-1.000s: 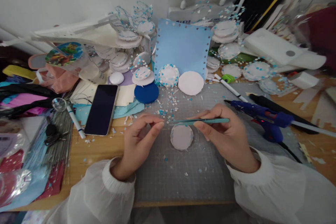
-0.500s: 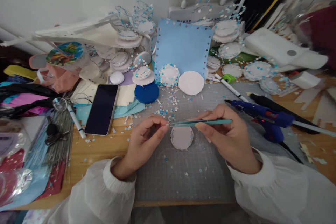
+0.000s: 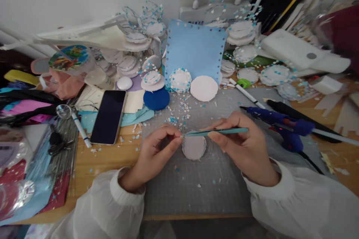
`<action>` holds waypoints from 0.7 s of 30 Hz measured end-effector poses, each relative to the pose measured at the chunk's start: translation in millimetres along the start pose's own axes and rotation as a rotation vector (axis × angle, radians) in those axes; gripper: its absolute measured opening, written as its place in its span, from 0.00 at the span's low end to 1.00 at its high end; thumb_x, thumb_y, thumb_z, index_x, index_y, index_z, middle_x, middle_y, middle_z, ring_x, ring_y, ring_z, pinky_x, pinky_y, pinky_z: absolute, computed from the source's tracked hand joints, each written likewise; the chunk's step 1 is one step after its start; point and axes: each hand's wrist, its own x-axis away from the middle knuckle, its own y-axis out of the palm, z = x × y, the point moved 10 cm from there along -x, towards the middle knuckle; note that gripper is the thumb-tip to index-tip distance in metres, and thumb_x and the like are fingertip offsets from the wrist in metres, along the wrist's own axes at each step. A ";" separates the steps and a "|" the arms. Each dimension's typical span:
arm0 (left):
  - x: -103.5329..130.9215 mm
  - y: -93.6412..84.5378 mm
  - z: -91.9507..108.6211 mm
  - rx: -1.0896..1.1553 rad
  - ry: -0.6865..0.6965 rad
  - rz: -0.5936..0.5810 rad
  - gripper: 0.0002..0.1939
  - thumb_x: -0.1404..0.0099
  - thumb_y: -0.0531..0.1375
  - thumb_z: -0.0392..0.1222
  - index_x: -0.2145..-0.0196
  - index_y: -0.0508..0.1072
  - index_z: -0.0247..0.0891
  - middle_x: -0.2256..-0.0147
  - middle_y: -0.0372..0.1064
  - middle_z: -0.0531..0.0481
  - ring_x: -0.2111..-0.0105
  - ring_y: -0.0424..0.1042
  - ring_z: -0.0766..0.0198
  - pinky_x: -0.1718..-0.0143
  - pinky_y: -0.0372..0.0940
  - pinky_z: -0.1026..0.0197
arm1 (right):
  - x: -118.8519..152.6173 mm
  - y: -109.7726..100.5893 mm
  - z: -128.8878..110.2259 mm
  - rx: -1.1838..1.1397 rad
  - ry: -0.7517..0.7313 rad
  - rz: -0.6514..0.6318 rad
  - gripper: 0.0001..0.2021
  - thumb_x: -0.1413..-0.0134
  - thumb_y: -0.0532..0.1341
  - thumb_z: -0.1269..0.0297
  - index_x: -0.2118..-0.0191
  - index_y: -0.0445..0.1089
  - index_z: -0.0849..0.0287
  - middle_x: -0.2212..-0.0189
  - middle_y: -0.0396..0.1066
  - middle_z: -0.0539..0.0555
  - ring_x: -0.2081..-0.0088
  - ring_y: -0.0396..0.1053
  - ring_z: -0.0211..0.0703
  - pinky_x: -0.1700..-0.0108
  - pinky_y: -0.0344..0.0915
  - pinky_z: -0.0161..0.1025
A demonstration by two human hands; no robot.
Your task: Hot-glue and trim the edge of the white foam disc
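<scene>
My right hand (image 3: 238, 138) is closed on a pair of teal tweezers (image 3: 227, 131), held nearly level with the tips pointing left. Thumb and finger of my left hand (image 3: 161, 149) are pinched together at the tweezer tips; whatever sits between them is too small to make out. Just below the tweezers a small round white disc (image 3: 194, 148) with bits along its rim lies on the grey cutting mat (image 3: 196, 194). Beyond my hands, small blue and white paper bits (image 3: 179, 119) are scattered over the mat.
A blue card (image 3: 196, 52) stands behind a white disc (image 3: 204, 88) and a confetti-edged disc (image 3: 180, 80). On the right lies a blue glue gun (image 3: 280, 121) with a red light lit. To the left are a phone (image 3: 109, 117), a blue disc (image 3: 156, 99) and keys (image 3: 57, 140).
My left fingertips have moved slightly right and come up against the tweezer tips. The right hand and the disc are almost unchanged.
</scene>
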 end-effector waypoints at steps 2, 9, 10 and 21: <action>0.0 0.2 -0.4 0.005 -0.002 -0.001 0.02 0.35 0.59 0.38 0.66 0.71 0.38 0.69 0.68 0.50 0.68 0.68 0.65 0.66 0.66 0.63 | 0.2 -0.5 0.7 -0.009 0.005 0.005 0.09 0.52 0.67 0.67 0.71 0.64 0.54 0.69 0.76 0.51 0.67 0.75 0.43 0.68 0.71 0.38; -0.9 2.0 -1.4 0.023 -0.004 -0.008 0.01 0.35 0.59 0.37 0.66 0.71 0.39 0.69 0.68 0.51 0.68 0.68 0.66 0.67 0.64 0.64 | -2.2 2.4 -0.9 0.014 0.003 -0.017 0.09 0.50 0.66 0.66 0.72 0.64 0.55 0.70 0.76 0.51 0.69 0.74 0.41 0.70 0.70 0.37; -0.8 2.5 -1.5 0.029 -0.002 -0.015 0.01 0.35 0.59 0.36 0.66 0.71 0.39 0.69 0.68 0.51 0.68 0.67 0.67 0.67 0.64 0.65 | -2.6 2.0 0.1 0.009 0.008 -0.014 0.09 0.51 0.66 0.65 0.72 0.64 0.55 0.71 0.76 0.50 0.69 0.74 0.41 0.70 0.70 0.37; 2.8 8.2 -2.8 0.066 -0.015 -0.099 0.02 0.35 0.59 0.35 0.64 0.71 0.38 0.67 0.67 0.52 0.66 0.66 0.67 0.63 0.61 0.65 | 1.3 5.1 28.3 -0.266 0.253 -0.032 0.11 0.53 0.69 0.63 0.72 0.64 0.56 0.72 0.74 0.48 0.78 0.64 0.32 0.81 0.54 0.30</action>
